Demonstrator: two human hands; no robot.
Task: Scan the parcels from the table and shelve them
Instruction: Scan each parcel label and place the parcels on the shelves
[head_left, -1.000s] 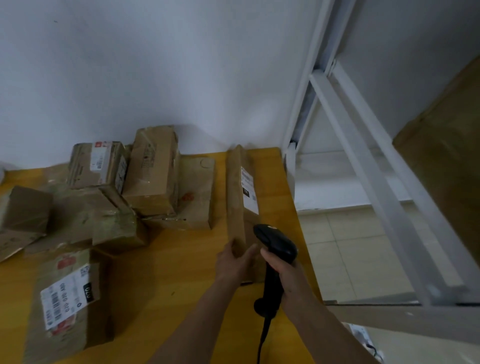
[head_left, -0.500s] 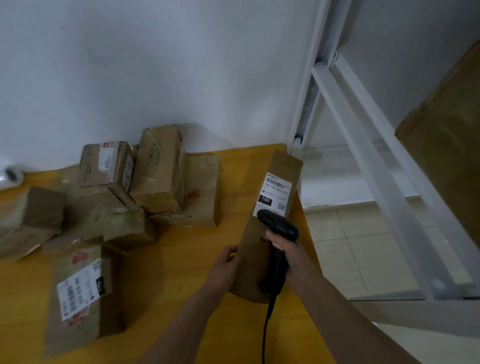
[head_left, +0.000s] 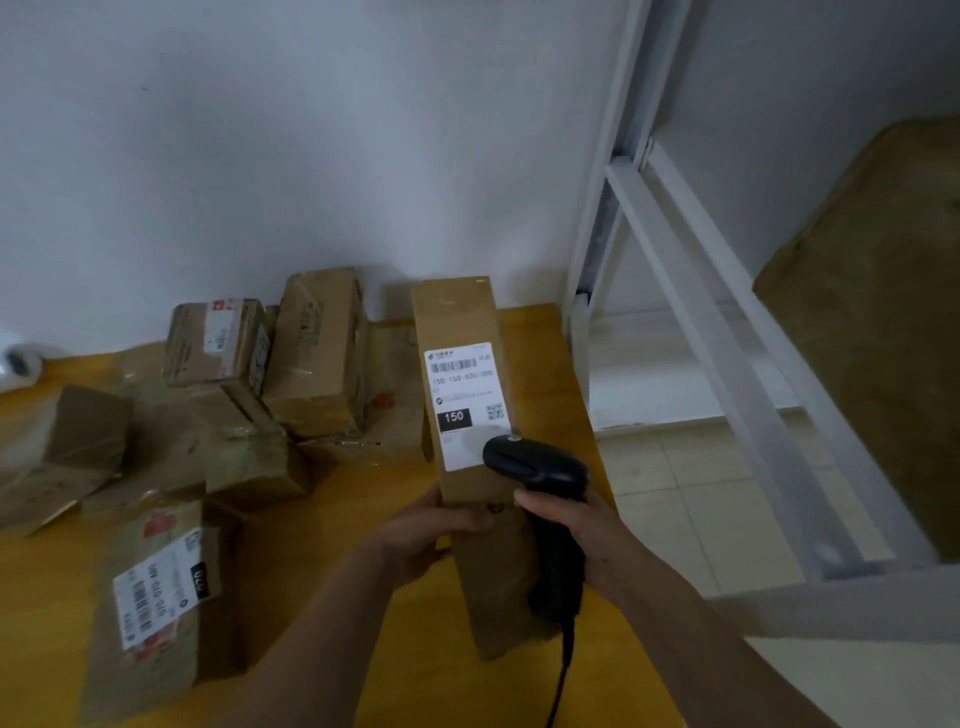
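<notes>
near the right edge of the yellow surface (head_left: 337, 545), the long parcel (head_left: 470, 415) is propped up with its near end low, label side toward the camera. its white label (head_left: 465, 405) shows a barcode near the top and a black patch reading 150. the left hand (head_left: 426, 535) grips the parcel's lower left edge, thumb across the front face. the right hand (head_left: 576, 540) is closed around the handle of the black scanner (head_left: 540, 483), whose head sits just over the label's lower right corner; a cable hangs from the handle base.

judgement: the step in hand is the scan of this parcel. the scanner head lies over the lower part of the label while the barcode sits higher, so the beam should be aimed up at the barcode and the parcel held steady and square to it. whether the trigger is pressed cannot be told.

other parcels remain: a labelled box (head_left: 150, 597) at the near left and a stacked group (head_left: 270, 374) against the wall, so much of the task appears outstanding. the white shelf frame (head_left: 701, 291) stands to the right, just beyond the surface edge.
</notes>
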